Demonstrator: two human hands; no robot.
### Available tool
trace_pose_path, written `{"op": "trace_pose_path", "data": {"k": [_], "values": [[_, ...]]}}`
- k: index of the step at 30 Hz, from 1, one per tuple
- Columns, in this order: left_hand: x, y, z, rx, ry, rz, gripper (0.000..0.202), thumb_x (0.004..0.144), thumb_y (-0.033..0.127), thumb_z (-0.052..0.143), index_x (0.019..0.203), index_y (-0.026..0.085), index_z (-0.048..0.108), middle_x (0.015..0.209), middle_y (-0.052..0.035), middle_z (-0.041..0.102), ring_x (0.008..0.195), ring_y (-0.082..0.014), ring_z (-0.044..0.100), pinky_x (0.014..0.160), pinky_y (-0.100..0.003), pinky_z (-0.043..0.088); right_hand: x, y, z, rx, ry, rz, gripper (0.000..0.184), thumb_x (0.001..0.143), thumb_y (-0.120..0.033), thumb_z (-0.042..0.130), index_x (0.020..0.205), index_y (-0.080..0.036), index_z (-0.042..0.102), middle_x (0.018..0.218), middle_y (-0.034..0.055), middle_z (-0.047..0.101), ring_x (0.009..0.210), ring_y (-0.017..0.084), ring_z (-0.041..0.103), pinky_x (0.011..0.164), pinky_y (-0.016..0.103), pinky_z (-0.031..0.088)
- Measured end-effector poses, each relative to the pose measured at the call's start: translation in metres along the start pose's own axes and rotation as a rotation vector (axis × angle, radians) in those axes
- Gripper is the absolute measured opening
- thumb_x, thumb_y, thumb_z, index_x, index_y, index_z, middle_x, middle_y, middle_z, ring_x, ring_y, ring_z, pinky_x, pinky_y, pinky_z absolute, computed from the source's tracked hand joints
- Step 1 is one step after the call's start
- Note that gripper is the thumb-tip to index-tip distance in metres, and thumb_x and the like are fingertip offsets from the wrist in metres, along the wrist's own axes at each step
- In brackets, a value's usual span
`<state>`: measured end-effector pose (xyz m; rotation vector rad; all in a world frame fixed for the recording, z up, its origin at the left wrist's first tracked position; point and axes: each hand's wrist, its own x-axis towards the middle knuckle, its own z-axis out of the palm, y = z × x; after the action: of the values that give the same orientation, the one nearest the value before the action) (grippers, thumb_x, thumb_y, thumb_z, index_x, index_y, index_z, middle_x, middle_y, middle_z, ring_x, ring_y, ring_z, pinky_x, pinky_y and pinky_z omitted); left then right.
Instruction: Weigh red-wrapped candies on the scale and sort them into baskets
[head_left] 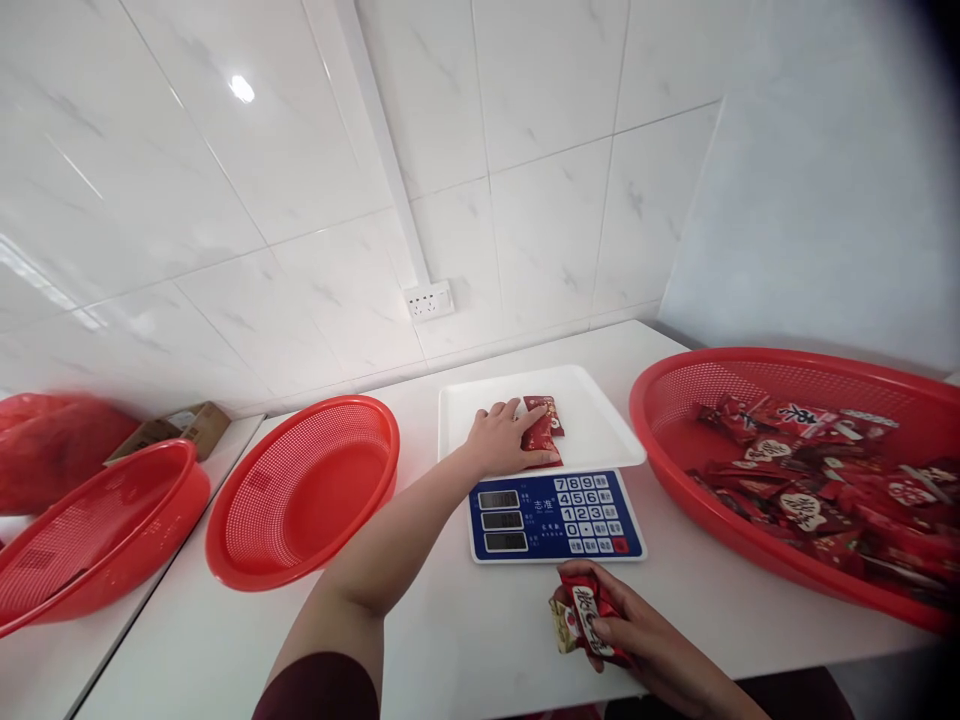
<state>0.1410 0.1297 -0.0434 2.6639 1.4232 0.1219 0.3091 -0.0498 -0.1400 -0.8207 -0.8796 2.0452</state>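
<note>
My left hand [504,438] reaches over the white tray [600,432] of a weighing scale, its fingers spread and touching red snack packets [541,432] that lie there. Part of these packets is hidden under the fingers. Close to the table's front edge, my right hand [626,630] is closed around small wrapped snack packets [591,612], red with white lettering, one showing a gold-coloured end. The scale's blue keypad panel [555,515] lies between my two hands.
At the right, a large red basket [750,357] holds many red snack packets. Left of the scale stands a red basket [300,500], with another red basket [112,560] further left. Behind that are a cardboard box [202,430] and a red plastic bag [60,450]. A tiled wall with a socket [429,301] rises behind.
</note>
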Motion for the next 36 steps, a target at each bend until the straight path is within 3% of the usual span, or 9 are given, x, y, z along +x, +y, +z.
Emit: {"op": "trace_pose_path", "data": {"k": [5,10,21,25,30,33,36], "values": [[0.007,0.003,0.001,0.051,0.049,0.009,0.068,0.082,0.067,0.043,0.138,0.029,0.04,0.122,-0.0105,0.058,0.116,-0.0317,0.047,0.092,-0.048,0.042,0.0,0.0,0.0,-0.009,0.002,0.001,0.058,0.064,-0.046,0.077,0.114,-0.024,0.055,0.1,0.0067,0.062,0.077,0.017,0.059,0.06,0.027,0.039],[0.01,0.003,0.003,0.058,0.094,-0.025,0.057,0.084,0.061,0.045,0.13,0.026,0.049,0.111,-0.0105,0.06,0.106,-0.0299,0.052,0.079,-0.039,0.049,0.0,0.001,0.0,-0.004,0.01,0.004,0.058,0.064,-0.045,0.078,0.114,-0.025,0.056,0.099,0.0061,0.062,0.078,0.017,0.059,0.06,0.027,0.04],[-0.003,-0.014,-0.013,0.001,0.267,-0.185,0.039,0.089,0.044,0.048,0.124,0.027,0.052,0.1,-0.0045,0.062,0.086,-0.0202,0.064,0.072,-0.03,0.048,0.001,0.002,-0.001,-0.01,0.008,-0.007,0.057,0.065,-0.046,0.077,0.114,-0.026,0.056,0.101,0.0065,0.061,0.078,0.017,0.058,0.061,0.027,0.039],[-0.025,-0.033,-0.036,0.039,0.318,-0.266,0.038,0.088,0.043,0.05,0.123,0.03,0.053,0.103,-0.0038,0.064,0.087,-0.0198,0.064,0.075,-0.029,0.047,0.001,0.003,-0.002,-0.002,-0.002,0.0,0.057,0.065,-0.045,0.076,0.115,-0.025,0.056,0.099,0.0064,0.06,0.078,0.018,0.059,0.061,0.028,0.039],[-0.083,-0.076,-0.083,0.154,0.377,-0.469,0.04,0.091,0.044,0.042,0.126,0.027,0.049,0.107,-0.0075,0.062,0.092,-0.024,0.062,0.074,-0.032,0.046,0.001,0.002,-0.001,-0.012,-0.009,0.008,0.059,0.063,-0.047,0.078,0.113,-0.025,0.056,0.1,0.0064,0.06,0.078,0.017,0.058,0.06,0.027,0.039],[-0.119,-0.103,-0.098,0.203,0.301,-0.591,0.038,0.088,0.043,0.044,0.118,0.022,0.056,0.097,-0.0107,0.065,0.083,-0.0279,0.064,0.069,-0.037,0.047,0.001,0.002,-0.001,-0.007,-0.025,0.016,0.059,0.063,-0.047,0.078,0.113,-0.025,0.056,0.099,0.0061,0.06,0.077,0.016,0.057,0.06,0.027,0.039],[-0.133,-0.113,-0.095,0.21,0.208,-0.613,0.047,0.082,0.05,0.054,0.115,0.018,0.059,0.102,-0.0162,0.066,0.098,-0.0364,0.061,0.074,-0.045,0.049,0.001,0.002,-0.001,-0.008,-0.021,0.018,0.057,0.064,-0.045,0.077,0.113,-0.025,0.057,0.098,0.0061,0.061,0.076,0.016,0.056,0.06,0.027,0.039]]}}
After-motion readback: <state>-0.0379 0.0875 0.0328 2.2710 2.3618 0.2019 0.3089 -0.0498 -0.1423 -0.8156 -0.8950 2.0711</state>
